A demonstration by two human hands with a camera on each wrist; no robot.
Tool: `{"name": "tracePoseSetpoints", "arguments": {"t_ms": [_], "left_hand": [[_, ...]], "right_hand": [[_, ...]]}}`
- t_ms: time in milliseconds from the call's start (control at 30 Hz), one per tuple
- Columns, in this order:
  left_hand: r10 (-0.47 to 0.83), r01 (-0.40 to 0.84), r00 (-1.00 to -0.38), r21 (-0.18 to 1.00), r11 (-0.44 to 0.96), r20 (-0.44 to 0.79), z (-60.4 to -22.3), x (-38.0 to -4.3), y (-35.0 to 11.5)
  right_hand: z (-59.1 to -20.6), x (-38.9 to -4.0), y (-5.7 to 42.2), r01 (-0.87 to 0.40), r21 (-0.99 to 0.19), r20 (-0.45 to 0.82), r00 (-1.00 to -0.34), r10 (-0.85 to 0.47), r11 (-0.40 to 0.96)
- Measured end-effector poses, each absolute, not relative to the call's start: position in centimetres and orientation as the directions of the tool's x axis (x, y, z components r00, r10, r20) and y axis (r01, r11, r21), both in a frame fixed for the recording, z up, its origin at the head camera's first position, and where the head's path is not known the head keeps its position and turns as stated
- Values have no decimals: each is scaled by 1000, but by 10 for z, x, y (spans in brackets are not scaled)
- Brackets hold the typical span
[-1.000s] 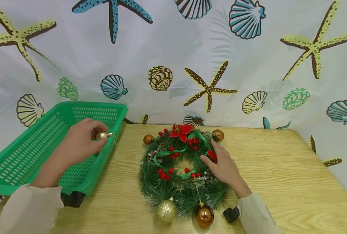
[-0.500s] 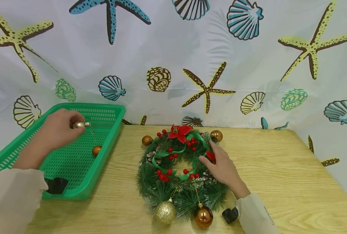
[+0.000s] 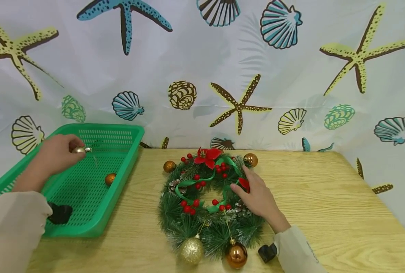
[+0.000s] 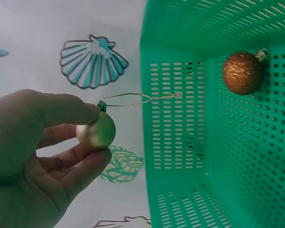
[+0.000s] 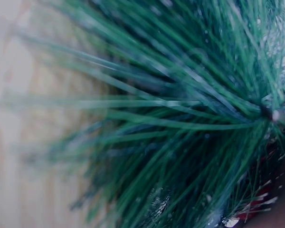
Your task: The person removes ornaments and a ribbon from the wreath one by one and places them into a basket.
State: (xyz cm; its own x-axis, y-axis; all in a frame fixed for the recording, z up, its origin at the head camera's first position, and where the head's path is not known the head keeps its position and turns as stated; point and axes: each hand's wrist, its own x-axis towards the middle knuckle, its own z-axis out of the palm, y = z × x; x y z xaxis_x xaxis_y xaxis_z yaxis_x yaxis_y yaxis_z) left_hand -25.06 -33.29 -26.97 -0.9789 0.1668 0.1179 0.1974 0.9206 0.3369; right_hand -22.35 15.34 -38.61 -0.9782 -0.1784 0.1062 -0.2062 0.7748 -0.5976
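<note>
Over the green plastic basket (image 3: 136,141), my left hand (image 3: 60,154) pinches a small matte gold Christmas ball (image 4: 96,131) between thumb and fingers. A thin gold loop hangs from its cap. Inside the basket lies an orange glitter ball (image 4: 243,72). My right hand (image 3: 261,198) rests on the right side of a Christmas wreath (image 3: 173,212), fingers fairly straight and thumb apart. Red berries, a green ribbon and a red flower (image 3: 207,157) decorate it. Only blurred wreath needles (image 5: 180,118) fill most of the right wrist view.
A gold glitter ball (image 3: 192,251) and a shiny copper ball (image 3: 236,255) hang at the wreath's front. Two smaller orange-brown balls, one left (image 3: 169,166) and one right (image 3: 250,160), sit at its back. Behind the wooden table (image 3: 325,212) hangs a shell-patterned curtain (image 3: 188,45).
My left hand has moved left with the gold ball, from the basket's right side to farther over it, uncovering the orange ball. My right hand has stayed on the wreath.
</note>
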Motion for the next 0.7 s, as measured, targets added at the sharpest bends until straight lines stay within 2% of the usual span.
{"name": "tracePoseSetpoints", "arguments": {"t_ms": [400, 700], "left_hand": [[157, 175, -984, 340, 924, 79, -300, -255, -340], [154, 164, -986, 344, 924, 57, -305, -257, -338]], "right_hand": [[-387, -223, 152, -204, -596, 110, -979, -173, 776], [-387, -223, 153, -198, -602, 103, -980, -170, 774]]}}
